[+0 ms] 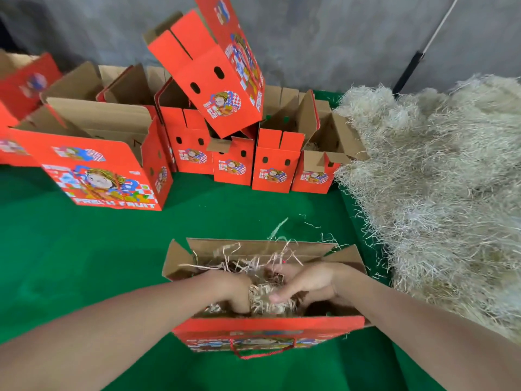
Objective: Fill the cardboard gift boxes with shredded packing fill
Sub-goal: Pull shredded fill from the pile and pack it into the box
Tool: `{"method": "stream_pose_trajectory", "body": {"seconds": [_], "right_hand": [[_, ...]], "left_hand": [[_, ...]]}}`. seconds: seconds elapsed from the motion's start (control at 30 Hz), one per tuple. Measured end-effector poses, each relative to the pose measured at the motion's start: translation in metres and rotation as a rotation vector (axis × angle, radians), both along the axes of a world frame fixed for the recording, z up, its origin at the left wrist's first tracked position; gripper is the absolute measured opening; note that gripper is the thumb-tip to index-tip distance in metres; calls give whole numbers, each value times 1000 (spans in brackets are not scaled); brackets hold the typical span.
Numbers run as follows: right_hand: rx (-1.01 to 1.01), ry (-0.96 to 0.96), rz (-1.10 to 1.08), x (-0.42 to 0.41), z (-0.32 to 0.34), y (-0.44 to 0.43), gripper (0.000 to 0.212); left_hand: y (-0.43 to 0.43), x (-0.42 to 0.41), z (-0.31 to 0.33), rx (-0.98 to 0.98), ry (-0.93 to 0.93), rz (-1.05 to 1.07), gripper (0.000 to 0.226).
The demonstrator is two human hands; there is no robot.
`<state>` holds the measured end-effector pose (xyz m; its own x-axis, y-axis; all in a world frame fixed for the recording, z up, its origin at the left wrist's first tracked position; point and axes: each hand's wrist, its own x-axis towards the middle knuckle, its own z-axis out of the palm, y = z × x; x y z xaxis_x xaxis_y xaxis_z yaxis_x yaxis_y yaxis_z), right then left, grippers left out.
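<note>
An open red cardboard gift box (267,331) stands on the green cloth just in front of me, its brown flaps spread. Both my hands are down inside it. My left hand (229,289) and my right hand (303,280) each have curled fingers dug into a clump of pale shredded fill (263,299) between them. Loose strands stick up along the box's far wall. A big heap of the same shredded fill (439,187) lies to the right.
Several open red gift boxes (272,165) stand in a row at the back, one tilted box (214,71) stacked on top. A larger box (104,167) stands at the left. Green cloth (84,263) covers the surface; a grey wall is behind.
</note>
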<state>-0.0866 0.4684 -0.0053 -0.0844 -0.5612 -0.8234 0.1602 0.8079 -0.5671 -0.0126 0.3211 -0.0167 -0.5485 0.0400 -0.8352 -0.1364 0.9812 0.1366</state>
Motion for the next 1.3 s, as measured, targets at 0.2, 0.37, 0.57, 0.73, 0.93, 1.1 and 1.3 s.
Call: {"method": "stream_pose_trajectory", "body": {"seconds": [0.2, 0.37, 0.57, 0.73, 0.93, 1.1, 1.3], "right_hand": [[232, 435, 336, 10, -19, -14, 27], [198, 335, 134, -9, -24, 11, 63], [59, 69, -389, -14, -25, 12, 94], [-71, -160, -499, -10, -27, 6, 47], [57, 106, -506, 2, -40, 0, 54], [118, 336, -353, 2, -35, 0, 10], [195, 537, -121, 0, -22, 5, 16]], "left_hand": [[5, -11, -2, 199, -24, -70, 9], [-27, -6, -17, 355, 16, 229, 75], [-39, -13, -15, 552, -46, 506, 95], [-20, -17, -20, 472, -18, 530, 98], [-8, -20, -17, 666, -4, 803, 19], [-12, -13, -18, 495, 79, 583, 20], [-27, -14, -1, 93, 147, 128, 13]]}}
